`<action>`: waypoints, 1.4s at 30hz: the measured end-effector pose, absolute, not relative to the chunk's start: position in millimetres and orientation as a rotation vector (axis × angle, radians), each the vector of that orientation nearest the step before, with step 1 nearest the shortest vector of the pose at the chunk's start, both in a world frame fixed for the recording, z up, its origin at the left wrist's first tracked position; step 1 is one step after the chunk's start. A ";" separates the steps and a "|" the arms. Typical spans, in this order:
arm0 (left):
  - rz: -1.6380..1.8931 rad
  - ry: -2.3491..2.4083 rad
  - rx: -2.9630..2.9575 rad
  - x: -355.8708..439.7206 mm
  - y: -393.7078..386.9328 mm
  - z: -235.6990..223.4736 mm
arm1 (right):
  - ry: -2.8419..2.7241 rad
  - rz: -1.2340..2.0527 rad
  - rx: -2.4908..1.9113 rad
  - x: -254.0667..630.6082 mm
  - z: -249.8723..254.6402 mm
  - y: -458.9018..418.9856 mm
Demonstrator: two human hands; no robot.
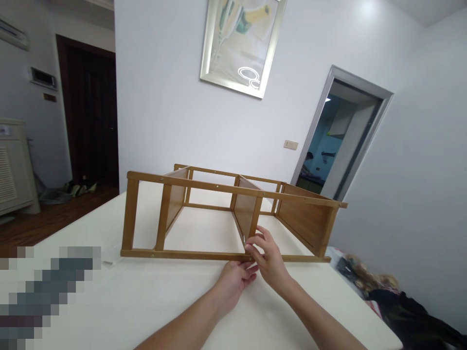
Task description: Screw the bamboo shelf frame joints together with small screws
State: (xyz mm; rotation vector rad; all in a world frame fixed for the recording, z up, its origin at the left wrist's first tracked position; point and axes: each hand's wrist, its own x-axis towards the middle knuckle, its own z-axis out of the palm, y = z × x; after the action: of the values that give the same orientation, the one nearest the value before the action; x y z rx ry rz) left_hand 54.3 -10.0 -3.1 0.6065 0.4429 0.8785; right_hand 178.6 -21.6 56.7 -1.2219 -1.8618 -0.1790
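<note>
A brown wooden shelf rack point(189, 254) lies on its side on a white table point(153, 301), with its panels standing upright. At the foot of the middle panel point(245, 209), my right hand point(269, 258) is closed in a pinch, thumb against index finger. A short, shiny metal piece point(244, 239) shows at those fingertips; its exact kind is too small to tell. My left hand point(232, 286) lies just below, its fingers curled together against the near lower rail under the middle panel. Whatever the left fingers hold is hidden.
Clear plastic point(114, 256) lies by the rack's left end. Dark clothes point(412, 311) are heaped beyond the table's right edge. Behind stands a white wall with a framed picture point(242, 46) and a doorway point(339, 136). A blurred patch covers the lower left.
</note>
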 end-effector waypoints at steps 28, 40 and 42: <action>1.120 1.015 1.539 -67.4 -76.0 63.2 | -1.805 -0.788 -1.582 191.8 26.2 -19.6; 2.068 1.410 2.417 -164.5 -19.3 127.0 | -2.023 -1.069 -1.112 156.2 72.2 -72.1; 1.966 1.405 2.521 -160.5 -6.3 129.9 | -2.103 -0.937 -0.915 128.9 94.8 -72.4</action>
State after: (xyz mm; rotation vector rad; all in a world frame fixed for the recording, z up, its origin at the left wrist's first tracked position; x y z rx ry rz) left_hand -160.5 -6.3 129.9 2.5213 1.4049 1.9658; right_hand 128.9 -72.4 94.8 -0.9148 -2.1035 -0.9374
